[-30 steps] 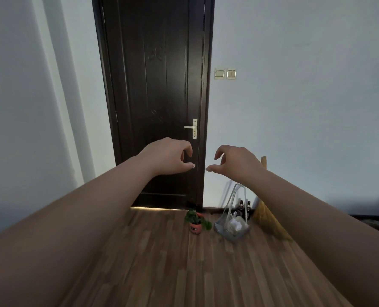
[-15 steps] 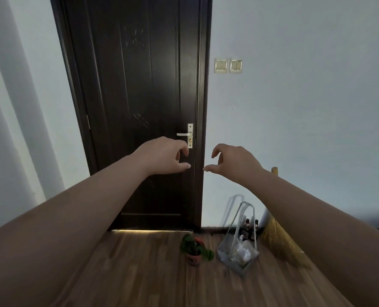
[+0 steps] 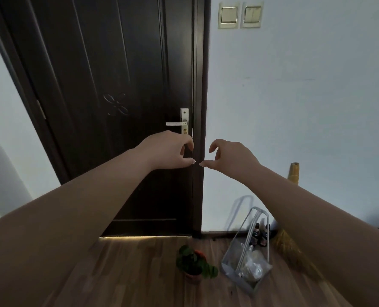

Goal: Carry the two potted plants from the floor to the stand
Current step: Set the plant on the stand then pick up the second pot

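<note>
One small potted plant point(image 3: 194, 263) with green leaves in an orange pot stands on the wooden floor, close to the foot of the dark door. A second plant and the stand are out of sight. My left hand point(image 3: 169, 150) and my right hand point(image 3: 229, 157) are stretched forward at chest height, well above the plant, fingers curled apart and holding nothing. The thumbs nearly meet in front of the door frame.
A dark closed door point(image 3: 117, 107) with a metal handle point(image 3: 176, 123) fills the left. A clear carrier bag point(image 3: 248, 260) sits right of the plant, with small bottles point(image 3: 259, 234) and a straw broom point(image 3: 289, 240) against the white wall. Two light switches point(image 3: 240, 15) are above.
The view has closed in on the door and the floor objects, which now look larger and nearer. Both hands kept their outstretched, curled pose.
</note>
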Motion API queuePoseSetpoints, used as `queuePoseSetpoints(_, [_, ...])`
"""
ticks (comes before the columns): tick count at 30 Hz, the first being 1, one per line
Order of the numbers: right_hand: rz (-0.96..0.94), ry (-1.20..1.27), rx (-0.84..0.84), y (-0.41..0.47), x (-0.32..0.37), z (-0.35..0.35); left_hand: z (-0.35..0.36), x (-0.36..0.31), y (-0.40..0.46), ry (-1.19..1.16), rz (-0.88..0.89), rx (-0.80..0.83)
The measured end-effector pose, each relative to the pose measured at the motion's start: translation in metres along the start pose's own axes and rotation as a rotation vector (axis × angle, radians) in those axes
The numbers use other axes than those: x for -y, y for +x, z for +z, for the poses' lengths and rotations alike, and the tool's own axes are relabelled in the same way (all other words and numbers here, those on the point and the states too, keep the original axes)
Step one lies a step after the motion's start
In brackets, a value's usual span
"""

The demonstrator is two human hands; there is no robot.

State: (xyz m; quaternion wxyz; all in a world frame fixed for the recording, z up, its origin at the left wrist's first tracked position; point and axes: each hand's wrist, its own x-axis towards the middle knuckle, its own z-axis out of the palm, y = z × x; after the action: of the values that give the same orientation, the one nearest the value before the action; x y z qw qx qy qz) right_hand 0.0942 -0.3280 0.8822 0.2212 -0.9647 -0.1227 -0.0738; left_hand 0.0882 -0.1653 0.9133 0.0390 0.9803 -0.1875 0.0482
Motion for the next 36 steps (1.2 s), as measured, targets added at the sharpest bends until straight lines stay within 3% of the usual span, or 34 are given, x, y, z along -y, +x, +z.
queuePoseSetpoints(12, [0.077, -0.086, 0.051, 0.174, -0.089, 0.115, 0.135, 0.102, 0.182, 0.067, 0.014, 0.113])
queuePoseSetpoints(20, [0.135, -0.171, 0.044, 0.214, -0.164, 0.289, 0.325, 0.162, 0.246, 0.085, 0.106, 0.053])
queuePoseSetpoints(33, [0.228, -0.199, 0.03, 0.187, -0.282, 0.59, 0.648, 0.221, 0.233, -0.023, 0.157, 0.086])
queuePoseSetpoints(36, [0.271, -0.143, 0.039, 0.164, -0.294, 0.64, 0.703, 0.228, 0.205, -0.148, 0.133, 0.194])
